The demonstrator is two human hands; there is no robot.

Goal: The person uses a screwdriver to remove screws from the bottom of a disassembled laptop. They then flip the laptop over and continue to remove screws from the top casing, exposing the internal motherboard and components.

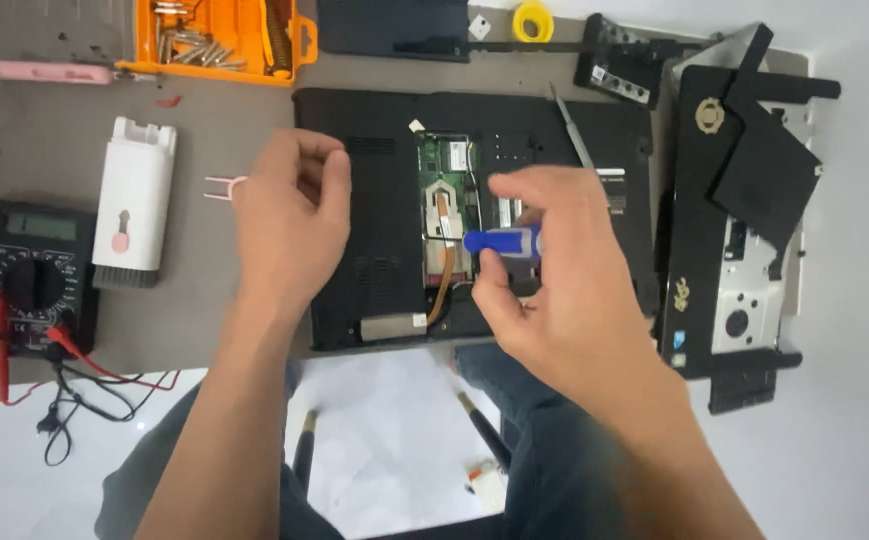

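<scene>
A: Right hand (554, 270) pinches a blue screwdriver (502, 242) by its handle, tip over the opened laptop base (374, 200).

B: Left hand (289, 215) loosely curled, holding nothing, resting on the casing. Light, stiff tool; exposed board looks fragile.

Blue screwdriver (502, 242), black laptop (374, 200)
</scene>
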